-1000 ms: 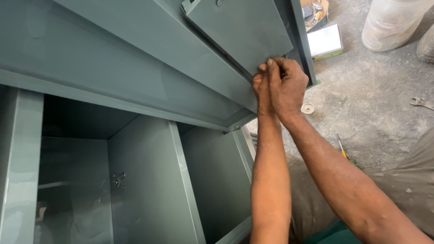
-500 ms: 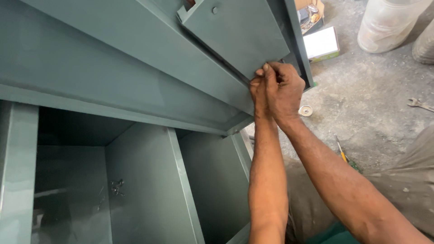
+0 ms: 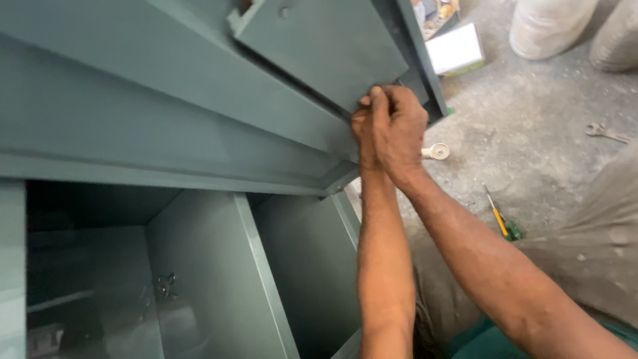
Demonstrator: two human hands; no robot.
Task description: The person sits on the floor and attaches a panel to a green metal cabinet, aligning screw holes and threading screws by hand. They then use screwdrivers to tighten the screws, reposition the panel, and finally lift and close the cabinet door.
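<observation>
A grey-green metal cabinet (image 3: pixel 166 119) fills the left of the head view. A flat metal panel (image 3: pixel 325 46) is mounted on its upper face. Both my hands press together at the panel's lower right corner. My right hand (image 3: pixel 399 129) lies over my left hand (image 3: pixel 363 136), fingers curled on the panel's edge. What the fingertips pinch is hidden. Below, the cabinet's open compartments (image 3: pixel 199 279) show dividers.
On the concrete floor to the right lie a yellow-handled screwdriver (image 3: pixel 497 216), a small round white part (image 3: pixel 436 151), a wrench (image 3: pixel 605 131) and a white box (image 3: pixel 455 48). Pale sacks (image 3: pixel 551 26) stand at the top right. Small metal hardware (image 3: pixel 164 284) hangs inside one compartment.
Both hands have stayed at the panel's corner with only small finger shifts. The camera view has drifted slightly, so the cabinet sits a bit lower in the frame.
</observation>
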